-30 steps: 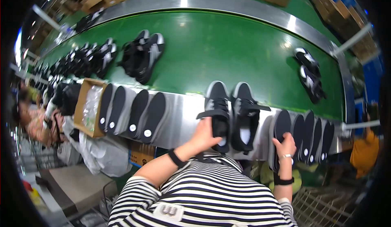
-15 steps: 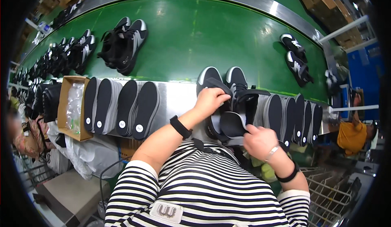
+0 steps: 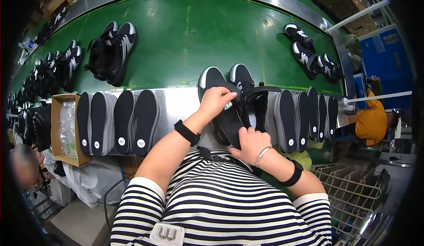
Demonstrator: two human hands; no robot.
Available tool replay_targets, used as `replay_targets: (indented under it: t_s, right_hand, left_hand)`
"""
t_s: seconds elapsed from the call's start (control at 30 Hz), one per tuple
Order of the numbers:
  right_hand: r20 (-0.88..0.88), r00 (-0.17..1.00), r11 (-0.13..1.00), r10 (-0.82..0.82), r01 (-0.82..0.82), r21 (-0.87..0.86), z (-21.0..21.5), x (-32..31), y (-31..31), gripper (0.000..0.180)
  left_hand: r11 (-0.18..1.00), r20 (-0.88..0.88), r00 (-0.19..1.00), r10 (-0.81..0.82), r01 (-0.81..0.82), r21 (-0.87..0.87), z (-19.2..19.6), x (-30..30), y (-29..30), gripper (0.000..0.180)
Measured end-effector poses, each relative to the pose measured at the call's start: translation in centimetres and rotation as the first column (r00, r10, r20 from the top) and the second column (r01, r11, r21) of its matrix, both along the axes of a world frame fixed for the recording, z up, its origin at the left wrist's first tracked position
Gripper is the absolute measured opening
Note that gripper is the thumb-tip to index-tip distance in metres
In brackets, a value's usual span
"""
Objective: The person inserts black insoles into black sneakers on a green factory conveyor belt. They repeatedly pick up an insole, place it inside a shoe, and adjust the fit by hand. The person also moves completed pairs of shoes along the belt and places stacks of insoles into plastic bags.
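Observation:
A pair of black sneakers with light grey toes stands in front of me, toes pointing away. My left hand (image 3: 216,100) is closed on the tongue of the left sneaker (image 3: 208,77) and holds it up. A black insole (image 3: 228,123) lies at a slant in that sneaker's opening, its front end hidden inside. The fingers of my right hand (image 3: 251,145) are closed on the insole's heel end, close to my body. Touching its mate, the right sneaker (image 3: 242,74) stands with its opening bare and its strap folded out to the right.
Stacks of black insoles (image 3: 145,118) line the steel ledge (image 3: 176,107) on the left, with more insole stacks (image 3: 287,120) on the right. A cardboard box (image 3: 57,129) holds clear plastic packets. Other sneakers (image 3: 119,54) stand on the green belt (image 3: 212,29). A person in orange (image 3: 372,122) is at far right.
My right hand has moved left and toward the left sneaker, bringing the insole, earlier bent up, flatter over its opening. The sneakers on the belt appear further left; another pair shows at right.

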State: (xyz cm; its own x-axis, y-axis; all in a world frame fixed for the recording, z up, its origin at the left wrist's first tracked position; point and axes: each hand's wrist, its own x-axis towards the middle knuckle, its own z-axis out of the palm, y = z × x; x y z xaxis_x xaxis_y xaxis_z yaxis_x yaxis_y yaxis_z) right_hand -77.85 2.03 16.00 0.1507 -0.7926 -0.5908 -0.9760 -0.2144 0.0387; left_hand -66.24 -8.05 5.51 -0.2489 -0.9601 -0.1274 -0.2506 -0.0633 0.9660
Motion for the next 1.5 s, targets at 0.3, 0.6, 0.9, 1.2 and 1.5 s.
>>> replay_targets:
  t_s: [0.3, 0.6, 0.9, 1.2, 1.5]
  right_hand:
    - [0.111, 0.993, 0.978, 0.047, -0.023, -0.209, -6.9, 2.0, -2.9, 0.019]
    - [0.215, 0.954, 0.976, -0.207, 0.215, -0.014, -9.2, 1.9, -4.2, 0.022]
    - [-0.158, 0.984, 0.936, 0.087, -0.026, 0.352, -6.9, 4.4, -6.8, 0.024]
    - [0.031, 0.988, 0.881, 0.151, -0.149, 0.449, -4.3, 2.8, -5.8, 0.028]
    - [0.148, 0.988, 0.811, -0.033, -0.06, 0.582, -6.4, 0.7, -5.2, 0.068]
  left_hand:
    - [0.974, -0.126, 0.992, -0.024, 0.052, 0.22, -1.2, -0.1, -0.5, 0.025]
    - [0.981, -0.127, 0.992, -0.019, 0.043, 0.189, -1.1, -0.1, -0.5, 0.025]
    - [0.991, -0.012, 0.999, -0.052, 0.053, 0.122, -1.8, 0.0, -0.7, 0.029]
    - [0.996, -0.008, 0.998, -0.058, 0.059, 0.061, -0.9, 0.5, -0.5, 0.031]
    - [0.97, -0.099, 0.988, -0.114, 0.133, 0.205, -0.6, 0.5, -0.8, 0.027]
